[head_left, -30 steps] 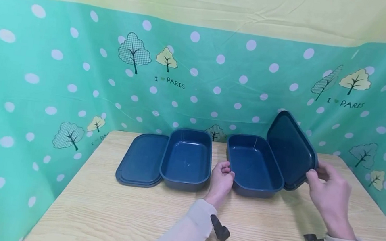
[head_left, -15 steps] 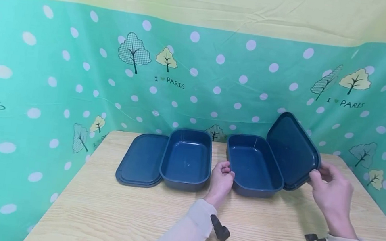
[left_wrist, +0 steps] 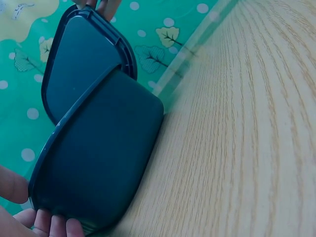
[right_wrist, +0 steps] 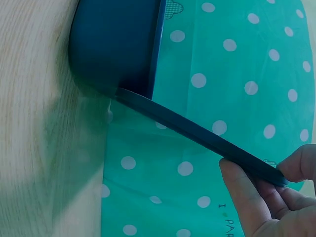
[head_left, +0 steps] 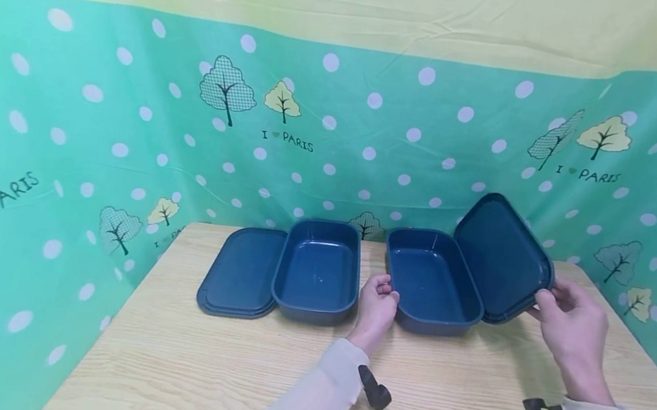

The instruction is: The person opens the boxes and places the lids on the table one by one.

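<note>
A dark blue plastic food container [head_left: 433, 281] sits uncovered on the table at right of centre. At its near-left side, my left hand [head_left: 375, 312] holds it, thumb by the rim and fingertips [left_wrist: 58, 226] against the outer wall in the left wrist view. A matching lid [head_left: 501, 262] stands tilted beside the container's right side, its lower edge close to that wall. My right hand [head_left: 574, 327] pinches the lid's near-right edge between thumb and fingers; the right wrist view shows the lid [right_wrist: 197, 136] edge-on. The container's interior shows nothing inside.
Left of these, a second blue container [head_left: 319, 273] stands uncovered, with another lid [head_left: 241, 273] lying flat against its left side. The wood-grain table [head_left: 206, 376] ends at a green dotted cloth [head_left: 347, 159] hung behind and at both sides.
My right hand has moved slightly to the right, leaning the lid further away from the container. The left hand and both containers have stayed in place.
</note>
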Demonstrator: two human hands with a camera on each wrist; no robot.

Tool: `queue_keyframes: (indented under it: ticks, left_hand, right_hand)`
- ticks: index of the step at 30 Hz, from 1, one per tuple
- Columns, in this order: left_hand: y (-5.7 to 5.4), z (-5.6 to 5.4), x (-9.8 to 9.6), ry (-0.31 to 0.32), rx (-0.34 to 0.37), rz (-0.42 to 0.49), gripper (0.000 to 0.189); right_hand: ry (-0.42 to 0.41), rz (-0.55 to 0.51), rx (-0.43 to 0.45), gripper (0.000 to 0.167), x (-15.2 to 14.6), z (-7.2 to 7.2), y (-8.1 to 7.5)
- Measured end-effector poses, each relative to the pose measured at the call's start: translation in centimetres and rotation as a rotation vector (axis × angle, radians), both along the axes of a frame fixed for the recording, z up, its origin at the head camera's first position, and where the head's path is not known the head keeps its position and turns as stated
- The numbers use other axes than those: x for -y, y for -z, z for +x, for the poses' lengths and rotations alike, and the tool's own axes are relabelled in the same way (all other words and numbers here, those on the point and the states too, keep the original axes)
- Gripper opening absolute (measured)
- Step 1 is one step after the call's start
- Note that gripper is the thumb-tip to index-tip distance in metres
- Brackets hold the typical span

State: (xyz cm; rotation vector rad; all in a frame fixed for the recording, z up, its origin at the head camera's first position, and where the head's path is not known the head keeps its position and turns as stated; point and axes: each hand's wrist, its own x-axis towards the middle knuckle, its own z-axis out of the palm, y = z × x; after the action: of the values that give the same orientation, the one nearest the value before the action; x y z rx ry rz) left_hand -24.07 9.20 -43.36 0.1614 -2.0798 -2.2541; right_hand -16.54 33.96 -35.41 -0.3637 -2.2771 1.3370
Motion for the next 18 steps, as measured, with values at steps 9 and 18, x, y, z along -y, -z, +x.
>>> queue_keyframes:
  ticks: [9,18]
  left_hand:
    - [0.12,-0.02,0.01,-0.003,-0.005,-0.024,0.033]
    - [0.18,-0.13,0.02,-0.004,-0.001,-0.01,0.033]
  right_hand:
    - [-0.005,-0.047,0.025,0.044,-0.48,-0.1,0.4]
    - [-0.003,-0.077,0.011,0.043,-0.67,-0.13,0.39]
